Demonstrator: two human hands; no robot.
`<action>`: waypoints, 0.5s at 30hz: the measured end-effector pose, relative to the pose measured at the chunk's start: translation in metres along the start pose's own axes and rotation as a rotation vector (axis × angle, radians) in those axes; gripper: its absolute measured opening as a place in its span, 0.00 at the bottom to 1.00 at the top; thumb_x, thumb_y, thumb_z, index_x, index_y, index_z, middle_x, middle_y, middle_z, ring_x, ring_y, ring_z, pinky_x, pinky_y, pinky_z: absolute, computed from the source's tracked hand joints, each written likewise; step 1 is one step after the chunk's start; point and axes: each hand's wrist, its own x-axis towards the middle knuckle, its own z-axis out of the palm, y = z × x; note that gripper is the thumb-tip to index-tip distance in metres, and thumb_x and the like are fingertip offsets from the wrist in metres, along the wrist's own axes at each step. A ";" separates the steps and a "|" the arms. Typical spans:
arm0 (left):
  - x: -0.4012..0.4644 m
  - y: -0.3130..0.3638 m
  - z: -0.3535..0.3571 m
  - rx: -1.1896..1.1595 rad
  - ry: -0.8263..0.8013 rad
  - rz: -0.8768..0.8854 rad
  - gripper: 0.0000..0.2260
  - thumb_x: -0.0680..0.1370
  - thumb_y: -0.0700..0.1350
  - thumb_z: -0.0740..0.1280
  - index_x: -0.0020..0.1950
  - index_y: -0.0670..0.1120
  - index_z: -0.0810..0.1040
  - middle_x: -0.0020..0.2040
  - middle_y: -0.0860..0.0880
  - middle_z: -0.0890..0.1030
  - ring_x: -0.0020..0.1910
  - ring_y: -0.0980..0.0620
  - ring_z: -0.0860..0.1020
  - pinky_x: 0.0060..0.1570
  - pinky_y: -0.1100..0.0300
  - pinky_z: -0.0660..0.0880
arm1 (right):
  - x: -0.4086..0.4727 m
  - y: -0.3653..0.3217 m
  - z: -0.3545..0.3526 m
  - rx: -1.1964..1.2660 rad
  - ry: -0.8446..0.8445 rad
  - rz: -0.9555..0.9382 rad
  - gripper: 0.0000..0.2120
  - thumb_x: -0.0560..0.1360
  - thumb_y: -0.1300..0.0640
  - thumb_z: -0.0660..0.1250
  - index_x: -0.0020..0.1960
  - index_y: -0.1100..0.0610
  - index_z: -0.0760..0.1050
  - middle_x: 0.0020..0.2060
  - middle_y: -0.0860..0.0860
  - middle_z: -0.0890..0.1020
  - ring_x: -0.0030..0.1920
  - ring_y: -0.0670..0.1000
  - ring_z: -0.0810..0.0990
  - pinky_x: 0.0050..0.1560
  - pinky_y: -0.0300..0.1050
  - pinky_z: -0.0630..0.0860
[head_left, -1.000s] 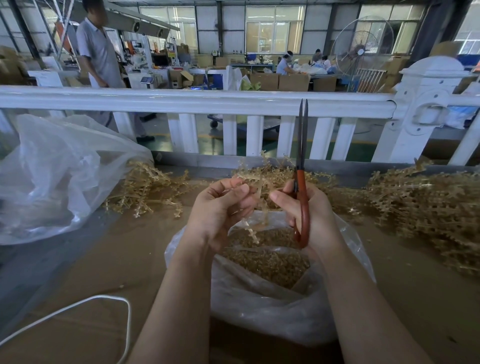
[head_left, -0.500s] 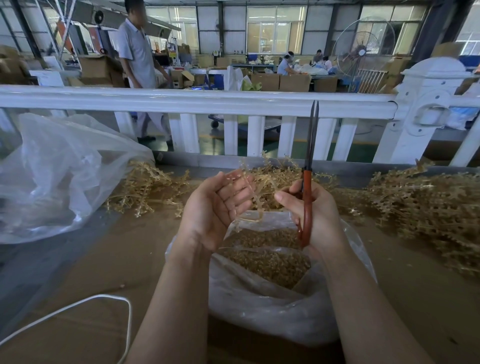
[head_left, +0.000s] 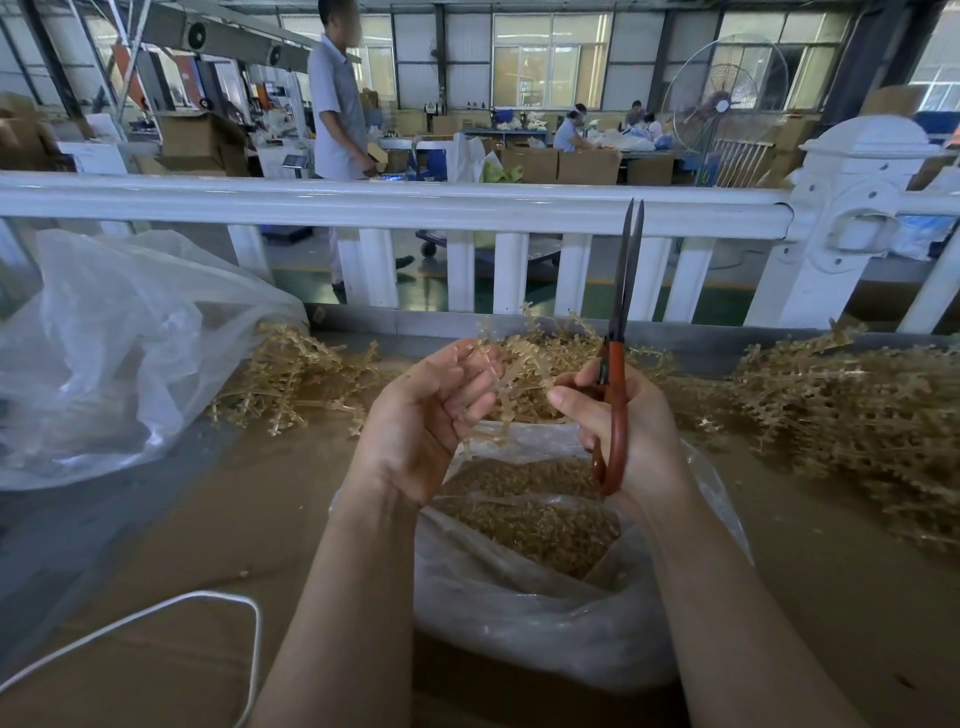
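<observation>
Scissors upright, tips up; right hand grips handles; left hand holds sprig.

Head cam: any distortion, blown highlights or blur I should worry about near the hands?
Head view: wide-angle bowing curves the white railing and tilts its end posts. Head view: the back windows are overbright and the bench is dimmer. Head view: there is soft glare on the clear bag. Head view: the left hand, right hand and scissors read sharp.
</observation>
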 end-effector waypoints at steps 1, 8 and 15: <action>0.000 0.000 0.000 0.002 -0.005 -0.003 0.12 0.78 0.33 0.60 0.59 0.38 0.77 0.50 0.42 0.85 0.45 0.51 0.85 0.43 0.62 0.82 | 0.000 0.000 0.000 -0.005 -0.003 -0.002 0.12 0.72 0.70 0.73 0.43 0.58 0.73 0.37 0.48 0.84 0.30 0.39 0.79 0.33 0.30 0.74; 0.001 -0.001 0.001 -0.036 0.024 -0.029 0.12 0.76 0.34 0.62 0.58 0.39 0.78 0.46 0.45 0.86 0.41 0.52 0.85 0.40 0.61 0.82 | 0.000 0.001 0.000 -0.015 0.008 0.001 0.11 0.72 0.70 0.73 0.44 0.57 0.73 0.38 0.49 0.84 0.30 0.39 0.79 0.33 0.30 0.74; 0.003 0.013 -0.014 -0.605 0.266 0.153 0.14 0.80 0.31 0.58 0.64 0.40 0.74 0.47 0.42 0.84 0.38 0.51 0.83 0.42 0.61 0.82 | 0.003 0.005 -0.003 -0.029 0.085 0.050 0.10 0.72 0.64 0.75 0.44 0.56 0.75 0.41 0.50 0.83 0.30 0.39 0.78 0.40 0.40 0.70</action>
